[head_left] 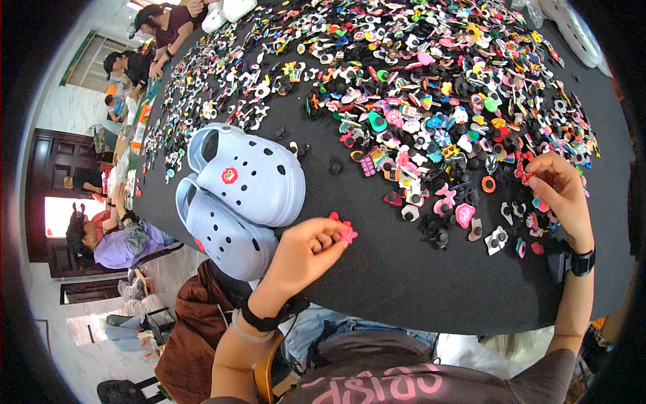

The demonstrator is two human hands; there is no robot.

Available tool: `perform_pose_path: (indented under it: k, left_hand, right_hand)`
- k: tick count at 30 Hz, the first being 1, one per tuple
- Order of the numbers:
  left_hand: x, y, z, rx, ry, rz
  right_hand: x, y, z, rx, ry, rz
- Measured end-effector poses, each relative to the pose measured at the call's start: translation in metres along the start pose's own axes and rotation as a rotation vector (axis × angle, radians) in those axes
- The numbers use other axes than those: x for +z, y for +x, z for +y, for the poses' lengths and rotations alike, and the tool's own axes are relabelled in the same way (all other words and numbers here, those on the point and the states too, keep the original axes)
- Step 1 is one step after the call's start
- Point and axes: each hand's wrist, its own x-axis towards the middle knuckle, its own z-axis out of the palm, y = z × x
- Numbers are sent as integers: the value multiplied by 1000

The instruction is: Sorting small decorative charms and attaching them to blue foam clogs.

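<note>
Charm-fitting looks underway: your left hand (306,252) fingers are pinching a pink charm (346,232) just right of the pale blue clogs (242,202) on the bench (404,283), while your right hand (562,192) fingers are pinching a red charm (525,176) by the far pile. Probably pressing it into a hole next.

clogs, pale blue (245,195): 2 | shoe charms (431,87): too many to count | charm in left-hand fingers (346,229): 1 pink

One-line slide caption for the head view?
Left hand pinches a pink flower-shaped charm beside pale blue foam clogs; right hand picks among scattered charms.
</note>
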Motion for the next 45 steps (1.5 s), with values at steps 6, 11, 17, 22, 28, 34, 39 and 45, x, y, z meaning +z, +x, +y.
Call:
perform_pose_path:
  k: [6, 11, 17, 22, 28, 34, 39, 45]
  left_hand:
    - [-5, -1, -8, -9, -148, -42]
    - [0, -11, -4, -40, -103, -9]
    - [-1, -11, -5, 157, 293, 71]
    - [1, -26, -5, 124, 107, 141]
    - [4, -47, -9, 227, 138, 275]
    - [16, -55, 17, 356, 169, 85]
    - [17, -53, 48, 585, 156, 22]
    - [0, -46, 85, 771, 111, -13]
  right_hand:
    - [2, 2, -3, 11, 12, -11]
    - [0, 3, 2, -12, -16, 11]
    - [-1, 2, 2, -5, -35, 16]
    - [-3, 3, 4, 6, -48, 14]
    - [0, 2, 6, 50, -78, 70]
    - [-3, 0, 28, -67, -163, 106]
    - [-9, 2, 21, -8, -141, 35]
    - [-7, -2, 19, -25, -132, 66]
